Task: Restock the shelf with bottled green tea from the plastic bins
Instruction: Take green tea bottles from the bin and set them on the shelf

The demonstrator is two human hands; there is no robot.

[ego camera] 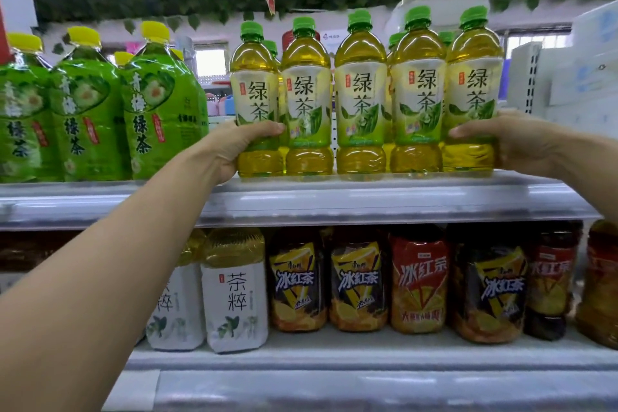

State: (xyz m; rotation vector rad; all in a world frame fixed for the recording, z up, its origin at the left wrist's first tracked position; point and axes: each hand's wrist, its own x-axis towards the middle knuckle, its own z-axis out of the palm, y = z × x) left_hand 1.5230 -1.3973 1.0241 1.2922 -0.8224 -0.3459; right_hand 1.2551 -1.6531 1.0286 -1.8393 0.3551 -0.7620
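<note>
I look down my two bare arms at a shop shelf (368, 201). Five green tea bottles (359, 94) with green caps stand in a front row on it, close to the near edge, with more caps showing behind. My left hand (234, 147) has its grip curled round the leftmost bottle (255, 100); my right hand (511, 140) is wrapped around the rightmost bottle (473, 90). I judge the step to be squaring up the row. Next I would need to press the bottles together without tipping any over the lip. On the left, large green-wrapped bottles (87, 104) stand just beside the row; to the right the shelf shows a little open room. Iced tea bottles (357, 281) fill the shelf below. No plastic bins are visible.
</note>
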